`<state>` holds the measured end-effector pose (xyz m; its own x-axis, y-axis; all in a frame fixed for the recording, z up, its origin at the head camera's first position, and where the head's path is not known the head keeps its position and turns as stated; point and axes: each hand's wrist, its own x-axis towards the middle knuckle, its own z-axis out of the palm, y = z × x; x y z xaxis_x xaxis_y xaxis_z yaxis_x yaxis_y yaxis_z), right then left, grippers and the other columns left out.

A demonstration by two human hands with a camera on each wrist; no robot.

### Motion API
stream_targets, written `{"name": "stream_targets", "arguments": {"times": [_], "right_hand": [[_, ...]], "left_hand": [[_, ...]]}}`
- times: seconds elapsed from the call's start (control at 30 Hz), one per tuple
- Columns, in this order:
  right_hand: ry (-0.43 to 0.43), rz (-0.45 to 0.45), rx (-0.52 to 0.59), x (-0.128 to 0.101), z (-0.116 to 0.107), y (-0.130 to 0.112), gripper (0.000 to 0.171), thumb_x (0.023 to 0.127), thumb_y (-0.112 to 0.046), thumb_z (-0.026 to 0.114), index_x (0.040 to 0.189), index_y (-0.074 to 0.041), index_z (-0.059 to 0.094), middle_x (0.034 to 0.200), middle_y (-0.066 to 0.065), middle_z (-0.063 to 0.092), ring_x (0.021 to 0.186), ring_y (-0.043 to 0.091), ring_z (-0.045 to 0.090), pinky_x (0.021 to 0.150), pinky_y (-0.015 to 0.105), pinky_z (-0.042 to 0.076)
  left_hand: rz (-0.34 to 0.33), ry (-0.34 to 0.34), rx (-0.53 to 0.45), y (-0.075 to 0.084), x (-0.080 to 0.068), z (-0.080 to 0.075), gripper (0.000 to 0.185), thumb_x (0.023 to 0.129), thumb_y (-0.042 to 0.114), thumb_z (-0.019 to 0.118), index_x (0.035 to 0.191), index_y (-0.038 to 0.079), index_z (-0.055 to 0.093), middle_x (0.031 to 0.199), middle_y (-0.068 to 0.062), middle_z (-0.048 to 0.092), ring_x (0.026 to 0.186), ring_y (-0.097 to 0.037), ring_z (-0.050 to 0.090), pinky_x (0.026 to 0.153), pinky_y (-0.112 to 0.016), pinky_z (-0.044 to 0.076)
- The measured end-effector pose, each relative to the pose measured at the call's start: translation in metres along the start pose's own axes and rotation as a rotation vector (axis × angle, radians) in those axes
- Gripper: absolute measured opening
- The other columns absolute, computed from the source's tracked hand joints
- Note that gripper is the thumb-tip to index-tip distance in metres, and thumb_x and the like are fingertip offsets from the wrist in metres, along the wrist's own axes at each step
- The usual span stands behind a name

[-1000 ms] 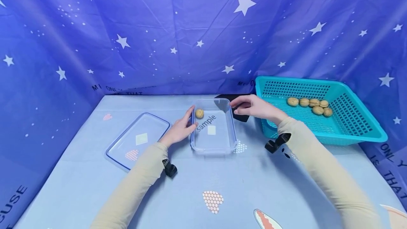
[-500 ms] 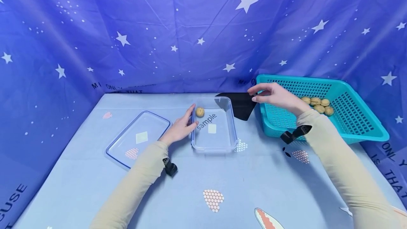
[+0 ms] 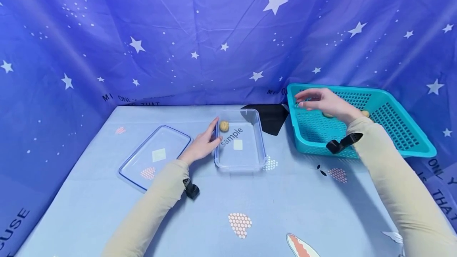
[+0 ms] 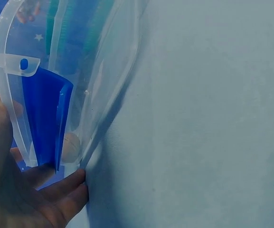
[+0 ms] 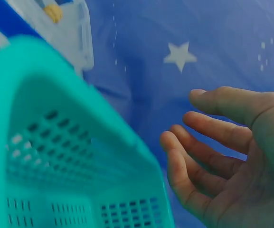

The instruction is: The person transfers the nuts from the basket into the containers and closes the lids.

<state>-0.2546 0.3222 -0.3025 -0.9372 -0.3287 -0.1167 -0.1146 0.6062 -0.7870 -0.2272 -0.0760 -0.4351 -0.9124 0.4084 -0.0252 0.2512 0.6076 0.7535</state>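
A clear plastic food container (image 3: 246, 165) with a blue-edged rim stands uncovered on the table, with one walnut (image 3: 224, 126) in its far left corner. My left hand (image 3: 201, 144) rests against the container's left side, fingers and thumb spread along the wall by a blue side flap (image 4: 44, 118). Over the left part of a turquoise basket (image 3: 298, 148) hovers my right hand (image 3: 330, 104), its fingers loosely bent and nothing between them. Walnuts (image 3: 365, 113) lie in the basket, mostly hidden behind that hand and wrist.
A clear lid (image 3: 171, 142) with a blue edge lies on the table left of the container, partly behind the left forearm. A black patch (image 3: 269, 116) shows between container and basket. A star-patterned blue curtain (image 3: 200, 43) closes off the back.
My right hand has moved right, from the container's right rim to above the basket, and now hides most of the walnuts there. The left hand and the container have stayed in place.
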Motion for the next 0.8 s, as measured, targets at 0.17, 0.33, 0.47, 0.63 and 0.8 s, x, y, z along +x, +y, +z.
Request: {"name": "stream_targets", "arguments": {"times": [0.17,0.33,0.47,0.63,0.8], "right_hand": [[0.019,0.063,0.000,0.003,-0.012,0.015,0.052,0.097,-0.030,0.060,0.139,-0.001,0.047,0.137,0.020,0.049,0.110,0.020,0.058,0.084,0.028,0.053],[0.014,0.113,-0.031,0.004,-0.023,0.027,0.055,0.099,-0.035,0.055,0.141,-0.001,0.043,0.138,0.022,0.048,0.109,0.017,0.058,0.088,0.031,0.051],[0.023,0.117,-0.039,0.005,-0.030,0.037,0.053,0.101,-0.031,0.051,0.141,0.003,0.041,0.134,0.023,0.051,0.096,0.001,0.059,0.083,0.025,0.052],[0.024,0.133,-0.030,0.007,-0.036,0.049,0.055,0.103,-0.029,0.048,0.143,0.007,0.036,0.138,0.029,0.045,0.093,-0.004,0.057,0.081,0.021,0.052],[0.020,0.156,-0.045,0.008,-0.041,0.060,0.057,0.104,-0.029,0.046,0.144,0.009,0.032,0.140,0.033,0.039,0.096,-0.002,0.055,0.082,0.022,0.052]], "left_hand": [[0.001,0.002,-0.005,0.000,-0.001,0.001,0.072,0.100,0.035,0.049,0.157,0.030,0.004,0.146,-0.024,0.038,0.127,-0.042,0.045,0.101,-0.056,0.039],[-0.008,0.005,0.012,0.000,-0.001,0.001,0.072,0.100,0.035,0.048,0.157,0.030,0.004,0.147,-0.023,0.038,0.127,-0.042,0.044,0.101,-0.056,0.039],[-0.013,0.009,0.015,0.000,-0.001,0.002,0.072,0.100,0.035,0.049,0.157,0.030,0.004,0.147,-0.023,0.037,0.126,-0.042,0.045,0.100,-0.056,0.041],[-0.020,0.006,0.016,0.001,-0.002,0.001,0.072,0.100,0.035,0.048,0.157,0.031,0.004,0.148,-0.023,0.037,0.127,-0.041,0.045,0.101,-0.054,0.041],[-0.005,0.007,0.017,0.002,-0.002,0.001,0.072,0.100,0.034,0.048,0.157,0.028,0.004,0.148,-0.024,0.036,0.128,-0.042,0.044,0.102,-0.056,0.038]]}}
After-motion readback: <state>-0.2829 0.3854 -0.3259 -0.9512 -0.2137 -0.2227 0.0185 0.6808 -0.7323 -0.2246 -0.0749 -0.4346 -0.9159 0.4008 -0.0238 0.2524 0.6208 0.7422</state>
